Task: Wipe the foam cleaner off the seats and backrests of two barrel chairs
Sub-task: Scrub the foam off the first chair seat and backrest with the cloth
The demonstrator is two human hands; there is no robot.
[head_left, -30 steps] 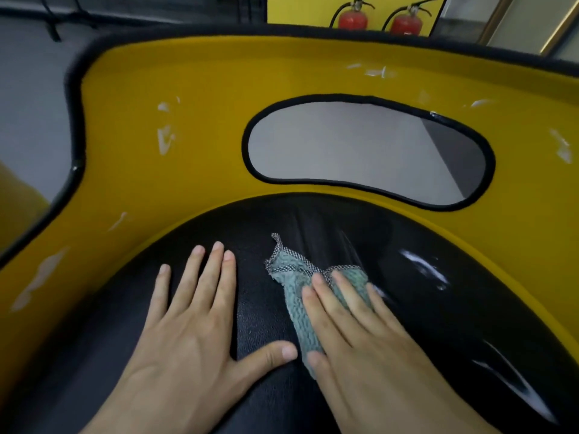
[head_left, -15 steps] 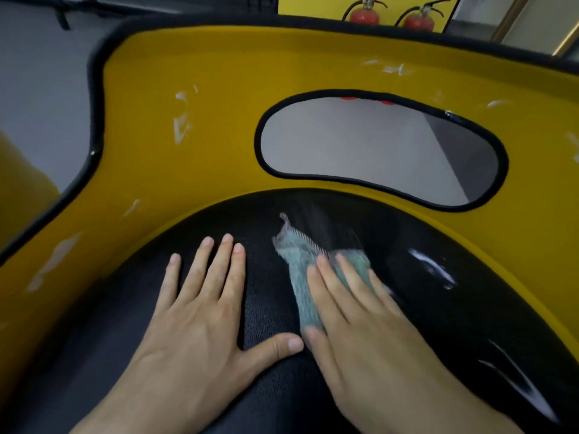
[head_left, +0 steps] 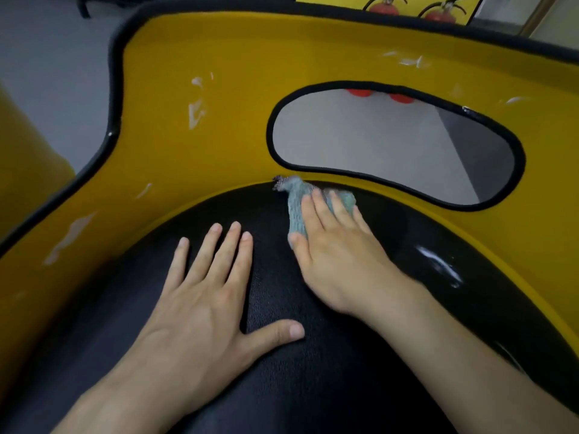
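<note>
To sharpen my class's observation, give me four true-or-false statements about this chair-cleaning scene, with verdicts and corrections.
1. The right hand presses a cloth on the black seat. True.
2. The left hand holds a spray can. False: it lies flat on the seat, holding nothing.
3. The yellow backrest is free of foam. False: white foam smears show on it.
4. The cloth lies at the seat's back edge, below the oval opening. True.
</note>
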